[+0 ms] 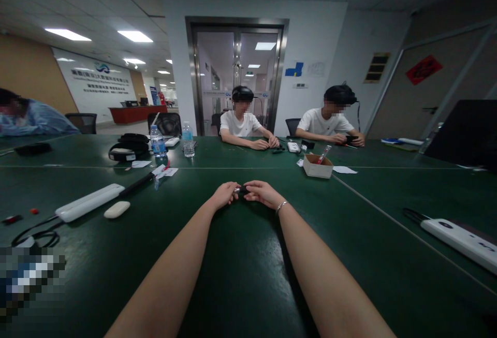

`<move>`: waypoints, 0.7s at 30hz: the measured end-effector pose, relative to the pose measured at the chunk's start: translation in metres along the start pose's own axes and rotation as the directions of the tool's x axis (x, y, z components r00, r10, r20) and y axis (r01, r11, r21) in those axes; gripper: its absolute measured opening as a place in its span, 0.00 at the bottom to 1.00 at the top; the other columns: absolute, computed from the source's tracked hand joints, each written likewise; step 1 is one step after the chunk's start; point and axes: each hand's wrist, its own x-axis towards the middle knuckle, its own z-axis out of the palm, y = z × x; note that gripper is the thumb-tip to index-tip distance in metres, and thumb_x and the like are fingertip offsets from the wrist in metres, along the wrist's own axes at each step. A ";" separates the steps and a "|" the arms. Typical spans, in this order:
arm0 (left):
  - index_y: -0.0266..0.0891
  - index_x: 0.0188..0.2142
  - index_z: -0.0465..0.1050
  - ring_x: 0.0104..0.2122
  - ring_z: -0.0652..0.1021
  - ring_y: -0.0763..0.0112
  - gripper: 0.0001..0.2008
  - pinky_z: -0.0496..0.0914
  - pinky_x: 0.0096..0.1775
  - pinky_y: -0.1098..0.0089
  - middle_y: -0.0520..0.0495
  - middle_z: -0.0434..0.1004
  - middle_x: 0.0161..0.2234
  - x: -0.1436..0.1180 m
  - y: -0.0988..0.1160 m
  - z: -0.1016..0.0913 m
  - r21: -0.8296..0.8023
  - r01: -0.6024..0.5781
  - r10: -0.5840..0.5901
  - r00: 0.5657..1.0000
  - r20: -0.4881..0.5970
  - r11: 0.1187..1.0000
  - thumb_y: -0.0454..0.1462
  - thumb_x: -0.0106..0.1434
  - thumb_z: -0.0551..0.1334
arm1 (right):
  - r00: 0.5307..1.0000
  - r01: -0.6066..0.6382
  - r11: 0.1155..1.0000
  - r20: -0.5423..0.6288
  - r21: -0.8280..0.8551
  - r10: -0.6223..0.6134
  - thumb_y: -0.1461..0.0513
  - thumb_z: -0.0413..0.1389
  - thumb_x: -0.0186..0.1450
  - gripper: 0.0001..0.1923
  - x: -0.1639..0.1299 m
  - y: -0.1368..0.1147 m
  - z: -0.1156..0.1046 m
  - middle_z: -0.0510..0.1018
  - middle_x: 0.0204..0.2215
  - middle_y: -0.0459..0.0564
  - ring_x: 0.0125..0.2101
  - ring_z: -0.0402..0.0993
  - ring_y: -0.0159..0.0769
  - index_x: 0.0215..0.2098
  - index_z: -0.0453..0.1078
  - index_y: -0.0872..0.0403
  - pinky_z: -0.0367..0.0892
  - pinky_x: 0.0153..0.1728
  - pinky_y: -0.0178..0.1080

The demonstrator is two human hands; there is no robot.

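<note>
Pinching a small dark object between them, the left hand and right hand meet at mid-worktop, fingertips closed on it from both sides; too small to tell what it is. Both grips shut on it, knuckles resting on the green worktop. Right wrist wears a thin bracelet. Forearms stretch straight out from the camera.

Left of the hands: a white power strip lying diagonal, a white oval case just beside it, black cable looping near the edge. Farther back left, two water bottles upright, black headphones near them, paper scraps between.

Right rear: small cardboard box with a red pen sticking out. Second white power strip at far right.

Across the worktop, two people in white shirts sit with headsets on, their hands on small items. Another person's sleeve at far left.
</note>
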 end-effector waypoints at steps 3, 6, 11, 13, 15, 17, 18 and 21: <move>0.34 0.43 0.66 0.18 0.64 0.81 0.14 0.60 0.18 0.80 0.50 0.67 0.25 0.001 -0.002 0.000 0.014 -0.015 0.015 1.000 -0.008 1.000 0.39 0.62 0.50 | 1.000 0.000 1.000 -0.001 -0.002 0.000 0.72 0.54 0.61 0.09 0.001 0.000 0.000 0.76 0.27 0.54 0.25 0.77 0.33 0.40 0.66 0.63 0.74 0.29 0.31; 0.34 0.44 0.66 0.18 0.64 0.80 0.16 0.60 0.18 0.80 0.50 0.67 0.25 0.002 -0.004 0.000 0.003 -0.015 0.015 1.000 -0.015 1.000 0.41 0.62 0.50 | 1.000 0.000 1.000 -0.004 -0.003 0.000 0.71 0.55 0.60 0.09 0.002 0.001 -0.001 0.77 0.27 0.54 0.25 0.77 0.33 0.41 0.66 0.63 0.74 0.30 0.32; 0.36 0.43 0.66 0.19 0.65 0.80 0.14 0.61 0.19 0.80 0.51 0.66 0.24 0.003 -0.006 -0.001 0.006 -0.025 0.025 1.000 -0.018 1.000 0.39 0.61 0.51 | 1.000 0.007 1.000 0.009 -0.014 -0.006 0.71 0.55 0.60 0.09 0.003 0.003 -0.003 0.77 0.28 0.54 0.26 0.77 0.33 0.41 0.66 0.62 0.74 0.30 0.33; 0.35 0.43 0.66 0.18 0.64 0.80 0.14 0.61 0.19 0.80 0.51 0.66 0.24 0.003 -0.006 -0.001 -0.011 -0.014 0.014 1.000 -0.017 1.000 0.39 0.62 0.50 | 1.000 0.008 1.000 0.009 -0.014 -0.008 0.70 0.56 0.60 0.09 0.004 0.004 -0.004 0.77 0.28 0.54 0.26 0.77 0.33 0.41 0.66 0.62 0.74 0.30 0.33; 0.35 0.42 0.67 0.17 0.63 0.80 0.15 0.61 0.19 0.80 0.52 0.64 0.22 0.002 -0.004 0.000 -0.018 -0.019 0.019 1.000 -0.001 1.000 0.40 0.63 0.47 | 1.000 0.006 1.000 0.006 -0.019 -0.005 0.70 0.56 0.60 0.09 0.004 0.004 -0.004 0.77 0.27 0.54 0.26 0.77 0.33 0.41 0.66 0.62 0.74 0.30 0.33; 0.35 0.42 0.67 0.19 0.64 0.80 0.14 0.61 0.19 0.80 0.52 0.64 0.23 0.001 -0.003 0.000 -0.020 -0.034 0.034 0.999 -0.007 0.999 0.39 0.62 0.49 | 1.000 0.008 1.000 0.003 -0.017 -0.008 0.71 0.55 0.60 0.09 0.003 0.003 -0.003 0.77 0.27 0.54 0.26 0.77 0.33 0.41 0.66 0.62 0.74 0.30 0.32; 0.35 0.42 0.67 0.19 0.65 0.80 0.13 0.62 0.20 0.80 0.52 0.64 0.24 0.001 -0.003 0.000 -0.024 -0.034 0.034 0.999 -0.014 0.999 0.39 0.61 0.51 | 1.000 0.011 1.000 0.002 -0.013 -0.011 0.71 0.55 0.61 0.09 0.003 0.003 -0.003 0.77 0.27 0.54 0.26 0.77 0.33 0.41 0.66 0.62 0.74 0.30 0.32; 0.35 0.41 0.67 0.17 0.63 0.80 0.16 0.61 0.19 0.79 0.53 0.62 0.22 0.001 -0.004 -0.001 -0.016 -0.017 0.017 1.000 -0.014 1.000 0.42 0.62 0.49 | 1.000 0.004 1.000 0.009 -0.002 -0.004 0.72 0.53 0.62 0.08 0.002 0.002 -0.003 0.76 0.26 0.54 0.26 0.77 0.34 0.41 0.66 0.63 0.74 0.30 0.32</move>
